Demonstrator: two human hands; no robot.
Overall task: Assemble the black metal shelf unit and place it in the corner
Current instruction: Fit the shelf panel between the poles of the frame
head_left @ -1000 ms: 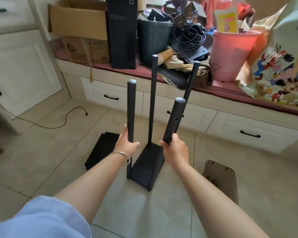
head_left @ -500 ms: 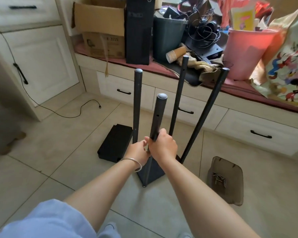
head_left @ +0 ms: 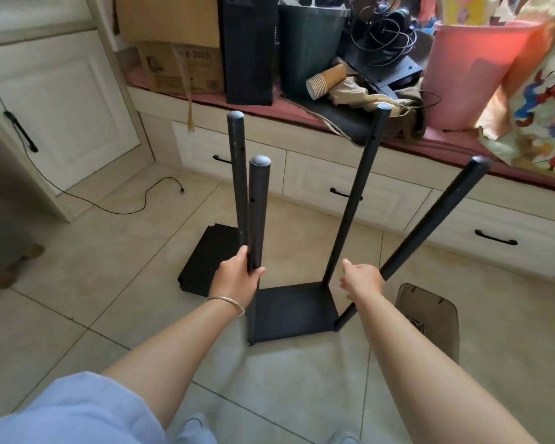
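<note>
The left hand [head_left: 237,277], arm stretched forward, grips the near-left black pole [head_left: 259,213] of the shelf unit, fingers wrapped round it. The right hand [head_left: 362,280] reaches out beside the near-right pole [head_left: 430,225], fingers loosely spread, holding nothing. The black shelf plate [head_left: 293,310] sits on the tiled floor [head_left: 109,283] with four poles rising from its corners.

A home: tiled floor [head_left: 77,315], white drawers [head_left: 350,193] under a window seat [head_left: 269,113] cluttered with boxes [head_left: 173,43].
</note>
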